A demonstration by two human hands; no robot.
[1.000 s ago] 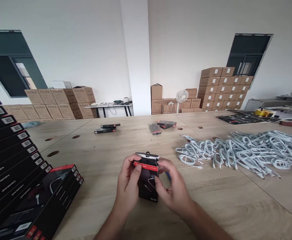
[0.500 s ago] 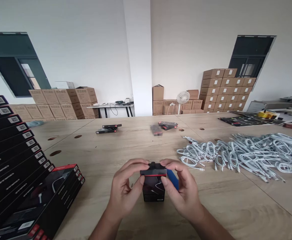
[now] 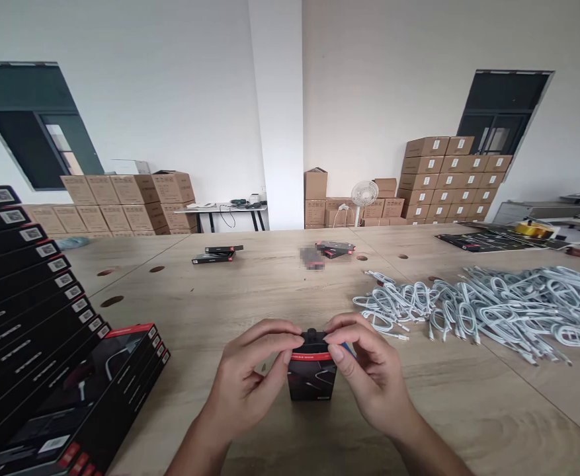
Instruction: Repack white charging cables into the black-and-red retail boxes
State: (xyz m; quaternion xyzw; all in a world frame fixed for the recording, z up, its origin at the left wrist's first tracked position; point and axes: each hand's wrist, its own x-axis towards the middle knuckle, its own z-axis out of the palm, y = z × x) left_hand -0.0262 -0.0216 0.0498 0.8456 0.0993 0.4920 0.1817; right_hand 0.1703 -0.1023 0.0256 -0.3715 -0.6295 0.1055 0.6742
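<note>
A small black cable box [image 3: 311, 380] with a red band near its top stands upright on the table in front of me. My left hand [image 3: 256, 370] pinches its upper left corner between thumb and fingers. At the upper right corner, my right hand [image 3: 369, 363] grips the box the same way. Between my fingertips a dark top flap with a hanging tab [image 3: 312, 335] shows at the box's upper end. Something blue [image 3: 348, 347] peeks out behind my right fingers, mostly hidden.
Stacked black boxes [image 3: 16, 317] rise at the left. Many coiled white cables [image 3: 498, 307] lie at the right. Farther back on the wooden table [image 3: 250, 291] are a few black boxes [image 3: 215, 254], more boxes [image 3: 336, 249] and a black printed sheet [image 3: 488, 239].
The box's top flap has tilted back, so the red band shows more fully and the opening edge is visible. Both hands stay at the top corners; the view has shifted slightly.
</note>
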